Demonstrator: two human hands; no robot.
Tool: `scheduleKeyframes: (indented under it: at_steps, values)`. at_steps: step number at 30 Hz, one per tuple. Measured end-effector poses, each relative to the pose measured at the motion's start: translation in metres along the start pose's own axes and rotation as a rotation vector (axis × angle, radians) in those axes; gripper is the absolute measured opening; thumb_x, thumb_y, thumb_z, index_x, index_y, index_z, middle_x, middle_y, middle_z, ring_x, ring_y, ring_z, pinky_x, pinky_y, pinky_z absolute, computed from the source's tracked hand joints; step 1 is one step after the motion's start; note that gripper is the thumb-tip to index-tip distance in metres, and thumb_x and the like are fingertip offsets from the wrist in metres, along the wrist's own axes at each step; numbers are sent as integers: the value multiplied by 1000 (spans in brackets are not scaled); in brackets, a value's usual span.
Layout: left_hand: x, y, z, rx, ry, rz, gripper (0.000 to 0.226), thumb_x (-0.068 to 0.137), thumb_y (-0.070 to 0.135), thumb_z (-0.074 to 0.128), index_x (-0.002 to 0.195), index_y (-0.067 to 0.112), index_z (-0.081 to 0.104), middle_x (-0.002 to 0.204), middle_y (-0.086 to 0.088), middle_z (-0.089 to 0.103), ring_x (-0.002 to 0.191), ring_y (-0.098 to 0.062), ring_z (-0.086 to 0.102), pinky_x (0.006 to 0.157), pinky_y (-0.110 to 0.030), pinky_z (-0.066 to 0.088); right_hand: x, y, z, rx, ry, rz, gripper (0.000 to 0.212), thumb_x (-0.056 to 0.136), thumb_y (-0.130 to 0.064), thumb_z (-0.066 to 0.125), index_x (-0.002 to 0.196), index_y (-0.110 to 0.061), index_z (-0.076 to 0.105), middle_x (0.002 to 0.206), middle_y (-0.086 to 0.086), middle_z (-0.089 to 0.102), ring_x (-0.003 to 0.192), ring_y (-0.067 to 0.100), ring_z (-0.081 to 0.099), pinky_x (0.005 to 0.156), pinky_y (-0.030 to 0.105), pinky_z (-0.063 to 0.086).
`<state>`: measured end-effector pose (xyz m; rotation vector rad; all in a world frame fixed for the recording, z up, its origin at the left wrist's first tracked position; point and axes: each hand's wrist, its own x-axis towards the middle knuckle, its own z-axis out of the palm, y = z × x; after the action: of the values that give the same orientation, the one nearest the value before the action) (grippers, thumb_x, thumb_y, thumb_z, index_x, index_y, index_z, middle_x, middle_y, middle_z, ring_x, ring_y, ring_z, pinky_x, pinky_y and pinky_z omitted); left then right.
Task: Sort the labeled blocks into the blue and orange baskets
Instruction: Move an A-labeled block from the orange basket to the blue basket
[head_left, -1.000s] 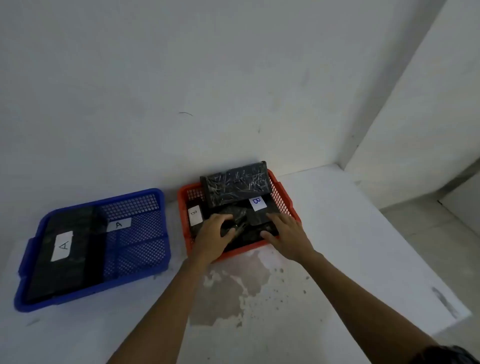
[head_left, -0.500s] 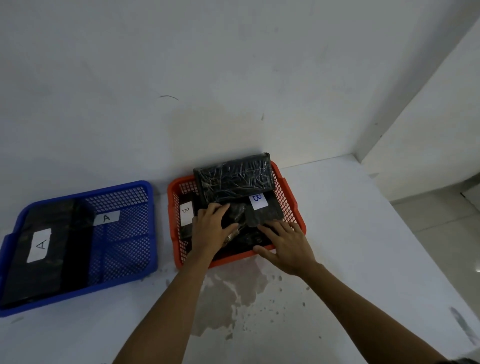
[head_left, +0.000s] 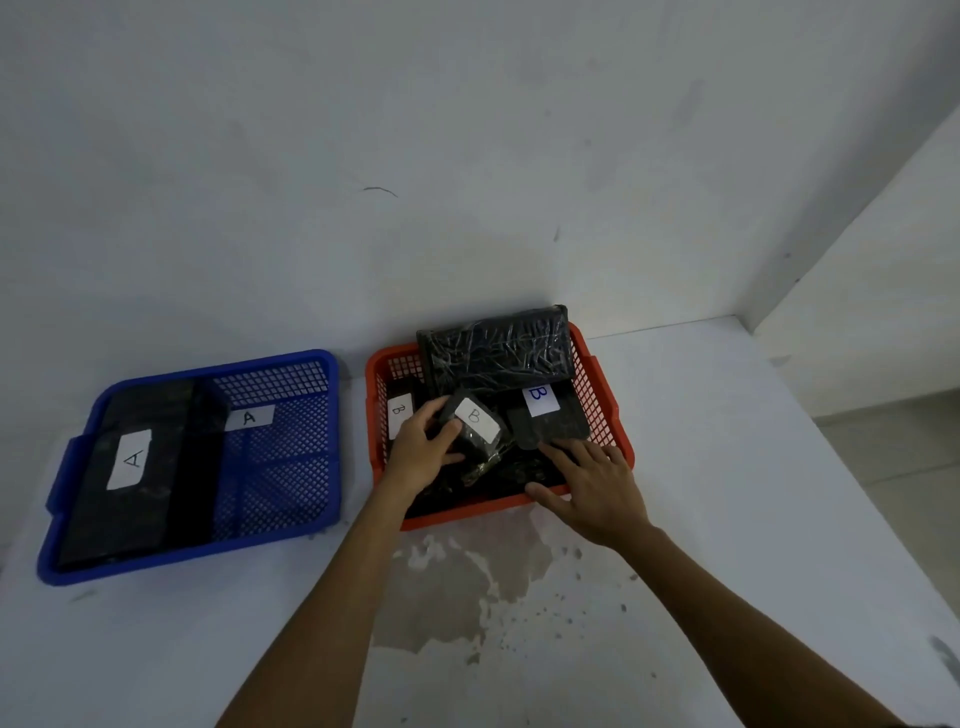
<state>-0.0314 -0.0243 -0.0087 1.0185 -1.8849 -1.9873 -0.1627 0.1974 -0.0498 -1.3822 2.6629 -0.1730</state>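
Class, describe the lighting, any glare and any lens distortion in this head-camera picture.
Head view: dim, bluish light; the black blocks in the blue basket lose detail; small glints on the wrapped block at the back of the orange basket; wide-angle lens bows the wall edge at right.

My left hand (head_left: 422, 451) and right hand (head_left: 592, 486) were bare, with no glove, ring or band showing on either. Both forearms were uncovered from wrist to the bottom edge of the view, no sleeve reaching them. At the lower right corner a dark edge showed by my right arm; I could not tell what it was.
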Motion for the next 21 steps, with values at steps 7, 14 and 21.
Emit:
scheduleKeyframes:
  at_steps: [7,14,21]
  values:
    - [-7,-13,4,20,33,-63,35,96,17,60,131,14,56,119,-8,67,107,-15,65,70,-23,59,8,-7,-13,157,-25,127,79,89,-83,23,148,-33,43,144,-5,57,134,20,48,113,44,33]
    - [-6,-12,12,248,-47,76,21,96,28,60,115,34,65,111,10,70,107,-8,65,81,-16,52,39,-40,-30,830,-111,174,39,98,-43,60,129,-19,59,114,-5,67,101,14,67,81,25,57]
    - [-12,-31,5,692,-38,216,46,93,29,64,136,16,57,135,-1,57,126,-19,49,109,-38,40,49,-4,-31,796,222,554,36,99,-26,63,132,-20,53,125,5,67,88,15,63,64,17,45]
